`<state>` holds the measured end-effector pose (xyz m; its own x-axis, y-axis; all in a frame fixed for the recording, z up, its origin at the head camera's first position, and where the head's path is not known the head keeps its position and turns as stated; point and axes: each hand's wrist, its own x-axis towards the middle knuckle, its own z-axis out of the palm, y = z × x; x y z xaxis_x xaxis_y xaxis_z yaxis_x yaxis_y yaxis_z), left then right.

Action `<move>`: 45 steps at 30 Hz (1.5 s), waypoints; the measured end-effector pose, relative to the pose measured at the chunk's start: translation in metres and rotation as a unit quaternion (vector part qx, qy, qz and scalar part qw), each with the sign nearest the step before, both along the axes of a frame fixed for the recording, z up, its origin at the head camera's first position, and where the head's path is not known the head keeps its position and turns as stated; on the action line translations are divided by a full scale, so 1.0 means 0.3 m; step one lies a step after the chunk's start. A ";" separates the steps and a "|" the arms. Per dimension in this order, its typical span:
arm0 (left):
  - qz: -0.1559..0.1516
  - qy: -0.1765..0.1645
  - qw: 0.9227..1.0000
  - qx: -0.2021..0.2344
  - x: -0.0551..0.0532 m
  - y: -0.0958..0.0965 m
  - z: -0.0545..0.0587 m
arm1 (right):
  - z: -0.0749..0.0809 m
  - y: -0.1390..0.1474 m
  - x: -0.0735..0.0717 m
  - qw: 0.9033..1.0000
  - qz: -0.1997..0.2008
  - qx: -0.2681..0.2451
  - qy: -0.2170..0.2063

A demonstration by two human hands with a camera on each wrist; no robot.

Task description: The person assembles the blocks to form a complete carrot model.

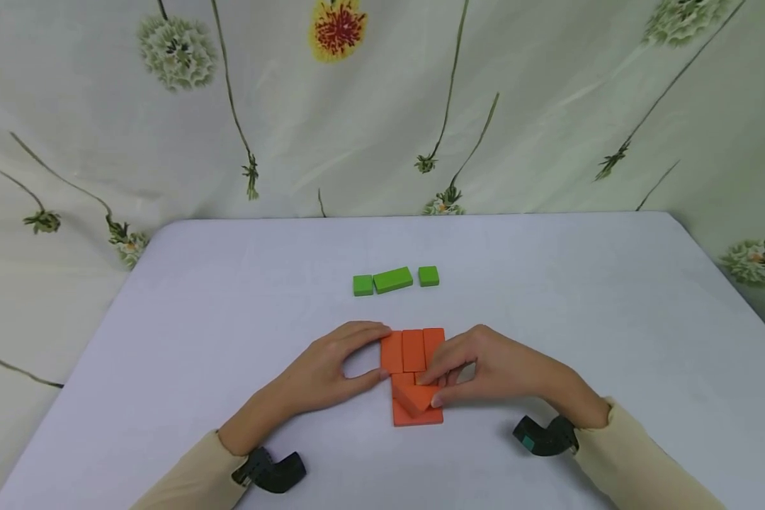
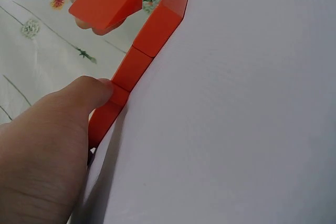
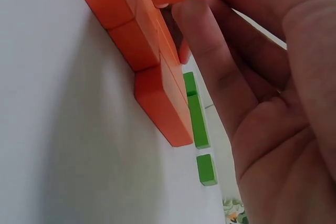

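Several orange blocks lie pressed together on the table. Three oblong ones (image 1: 413,350) stand side by side at the far end, smaller ones lie behind the hand, and a crosswise block (image 1: 417,418) is nearest me. My right hand (image 1: 494,368) pinches another orange block (image 1: 414,398) between fingers and thumb. In the left wrist view this held block (image 2: 107,1) is tilted and raised above the others. My left hand (image 1: 338,365) touches the left side of the group, index finger at the far corner and thumb lower down. Its thumb (image 2: 97,92) rests against a block's side.
Beyond the orange blocks lie three green blocks: a small one (image 1: 363,285) at left, a longer slanted one (image 1: 392,280) in the middle and another small one (image 1: 428,276) at right. The white table (image 1: 580,297) ends at a flower-patterned cloth (image 1: 370,127).
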<state>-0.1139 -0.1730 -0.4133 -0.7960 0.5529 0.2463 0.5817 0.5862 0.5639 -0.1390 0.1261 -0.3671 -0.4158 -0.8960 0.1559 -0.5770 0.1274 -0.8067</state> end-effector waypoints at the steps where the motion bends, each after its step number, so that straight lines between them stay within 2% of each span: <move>1: -0.001 -0.001 1.000 0.001 0.000 0.001 0.000 | -0.002 -0.001 0.004 1.000 0.004 0.002 -0.011; 5: -0.001 -0.003 1.000 0.000 -0.001 0.005 -0.002 | -0.006 -0.007 0.021 0.999 0.029 0.007 -0.028; 12: -0.001 0.000 1.000 0.000 -0.001 0.005 -0.002 | -0.007 -0.023 0.038 0.997 0.061 0.031 -0.031; 16: 0.001 0.001 1.000 0.001 -0.001 0.004 0.000 | -0.009 -0.027 0.041 0.997 0.061 0.046 -0.029; 27: 0.004 -0.004 1.000 -0.002 -0.003 0.004 0.001 | -0.017 -0.032 0.048 0.997 0.052 0.061 0.020; 41: 0.005 -0.002 1.000 -0.001 -0.005 0.005 0.000 | -0.009 -0.028 0.046 0.996 0.036 0.079 -0.009; 45: 0.003 0.000 1.000 0.000 -0.004 0.005 -0.002 | -0.009 -0.017 0.037 0.997 0.028 0.068 -0.008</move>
